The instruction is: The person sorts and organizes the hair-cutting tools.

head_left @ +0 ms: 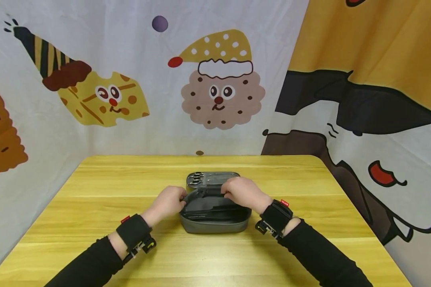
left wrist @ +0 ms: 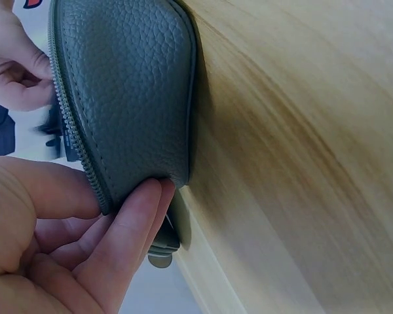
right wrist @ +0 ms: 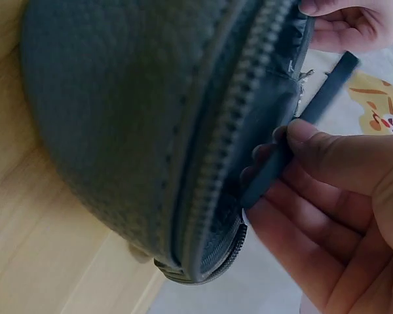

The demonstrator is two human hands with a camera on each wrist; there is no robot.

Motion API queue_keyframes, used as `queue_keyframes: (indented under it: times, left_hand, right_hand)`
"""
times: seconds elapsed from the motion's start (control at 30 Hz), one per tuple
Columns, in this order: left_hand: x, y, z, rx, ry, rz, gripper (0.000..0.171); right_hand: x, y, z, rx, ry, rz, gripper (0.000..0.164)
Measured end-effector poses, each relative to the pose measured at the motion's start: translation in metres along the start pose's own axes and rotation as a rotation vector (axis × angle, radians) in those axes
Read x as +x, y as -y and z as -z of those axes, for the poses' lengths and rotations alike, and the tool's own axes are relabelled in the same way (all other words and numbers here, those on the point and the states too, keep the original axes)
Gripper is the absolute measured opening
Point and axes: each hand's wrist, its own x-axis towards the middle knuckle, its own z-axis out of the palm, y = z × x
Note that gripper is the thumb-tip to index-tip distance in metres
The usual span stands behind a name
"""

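A dark grey, pebbled zip case (head_left: 215, 227) sits on the table with its lid (head_left: 219, 179) folded back. My left hand (head_left: 170, 201) pinches the case's left end; in the left wrist view its thumb and fingers grip the wall beside the zipper (left wrist: 72, 124). Over the case's right part, my right hand (head_left: 244, 193) holds a flat dark bar (right wrist: 331, 85) between thumb and fingers, slanting across the opening in the right wrist view. What kind of thing the bar is, I cannot tell. Long dark items (head_left: 208, 214) lie inside the case.
Several shiny scissors (head_left: 197, 178) are tucked into the lid at the left. The wood-grain table (head_left: 111, 179) reaches back to a curtain (head_left: 147, 139) printed with cartoon food. Each wrist wears a black strap (head_left: 277, 217) with a small camera mount.
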Motion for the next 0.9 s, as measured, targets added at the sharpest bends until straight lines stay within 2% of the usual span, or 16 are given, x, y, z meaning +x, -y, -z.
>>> queue_keyframes:
  times: [0.23, 0.67, 0.9]
  left_hand:
    - [0.0, 0.0, 0.0, -0.013, -0.002, 0.0, 0.008]
    - [0.0, 0.002, 0.001, -0.037, 0.0, -0.004, 0.01]
    - [0.0, 0.009, 0.007, -0.095, 0.011, -0.016, 0.017]
  right_hand:
    - [0.001, -0.001, -0.003, 0.016, 0.014, -0.025, 0.016]
    - [-0.009, -0.009, 0.007, 0.244, -0.047, -0.122, 0.027]
    - [-0.016, -0.015, 0.008, 0.293, -0.09, -0.194, 0.033]
